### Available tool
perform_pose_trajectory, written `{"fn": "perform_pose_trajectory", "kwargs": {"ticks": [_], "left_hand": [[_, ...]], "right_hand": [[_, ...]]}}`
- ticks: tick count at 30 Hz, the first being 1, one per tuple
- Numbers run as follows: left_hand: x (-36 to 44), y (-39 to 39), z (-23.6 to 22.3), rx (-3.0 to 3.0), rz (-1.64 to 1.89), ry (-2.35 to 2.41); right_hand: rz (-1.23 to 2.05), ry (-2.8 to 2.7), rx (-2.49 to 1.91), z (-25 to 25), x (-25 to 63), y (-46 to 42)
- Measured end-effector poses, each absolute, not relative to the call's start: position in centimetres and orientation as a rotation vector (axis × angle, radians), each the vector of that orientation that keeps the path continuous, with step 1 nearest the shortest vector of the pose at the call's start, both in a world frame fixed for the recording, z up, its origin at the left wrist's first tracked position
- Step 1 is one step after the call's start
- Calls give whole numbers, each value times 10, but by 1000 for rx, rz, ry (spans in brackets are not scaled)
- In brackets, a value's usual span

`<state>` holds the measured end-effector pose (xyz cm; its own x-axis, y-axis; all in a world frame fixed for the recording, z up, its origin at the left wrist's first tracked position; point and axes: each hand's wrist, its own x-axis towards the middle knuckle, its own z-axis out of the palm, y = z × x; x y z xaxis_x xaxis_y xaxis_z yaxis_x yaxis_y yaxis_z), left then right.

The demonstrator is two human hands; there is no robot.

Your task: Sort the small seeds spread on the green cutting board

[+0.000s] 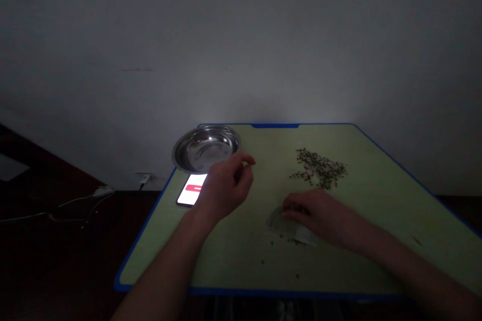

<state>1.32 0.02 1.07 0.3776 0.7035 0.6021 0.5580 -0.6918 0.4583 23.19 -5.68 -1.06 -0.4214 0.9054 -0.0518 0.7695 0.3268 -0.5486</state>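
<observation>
Right hand (320, 209): our fingers curl narrow at the clear container (301, 234) on the table (233, 261), grip unclear | left hand (226, 183): curled beside the steel bowl (184, 153), contents we can't tell | step: apparently handling the container | next: calls for care around grains (320, 168)

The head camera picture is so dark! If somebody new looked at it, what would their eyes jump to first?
Probably the phone, because its white screen with a red bar glows at the left of the green table, partly behind the left hand. Next might come the shiny metal bowl at the table's far left corner, and then the scatter of small dark bits beyond the right hand.
</observation>
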Motion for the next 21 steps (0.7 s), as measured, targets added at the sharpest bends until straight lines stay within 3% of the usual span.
{"fn": "perform_pose_trajectory", "kwargs": {"ticks": [21], "left_hand": [[14, 0, 11, 2437, 1170, 1150]], "right_hand": [[1000, -2506, -1220, -10, 206, -88]]}}
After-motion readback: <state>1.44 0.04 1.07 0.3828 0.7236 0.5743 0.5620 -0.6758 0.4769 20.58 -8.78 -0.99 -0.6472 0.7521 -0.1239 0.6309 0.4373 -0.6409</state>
